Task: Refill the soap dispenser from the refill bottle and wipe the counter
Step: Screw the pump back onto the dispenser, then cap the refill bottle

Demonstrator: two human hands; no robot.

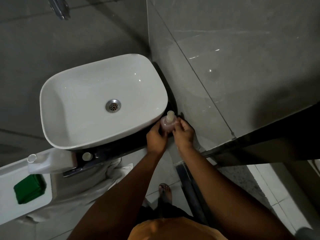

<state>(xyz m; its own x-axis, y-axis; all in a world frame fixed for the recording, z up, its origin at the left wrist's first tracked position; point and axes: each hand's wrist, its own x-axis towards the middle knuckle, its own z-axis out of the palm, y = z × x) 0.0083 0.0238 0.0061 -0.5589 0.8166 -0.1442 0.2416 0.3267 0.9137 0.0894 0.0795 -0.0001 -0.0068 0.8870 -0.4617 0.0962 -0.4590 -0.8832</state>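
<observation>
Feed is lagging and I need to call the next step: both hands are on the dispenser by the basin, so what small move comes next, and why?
Probably unscrew the pump top. The left hand and right hand grip the soap dispenser, its pump still on, while the refill bottle lies already uncapped, its cap on the counter.

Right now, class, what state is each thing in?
Soap dispenser: upright, pump on, held by both hands.
Left hand: gripping it.
Right hand: gripping it.
Refill bottle: on its side, uncapped.
Cap: loose on counter.
Sink: empty, unplugged.
</observation>
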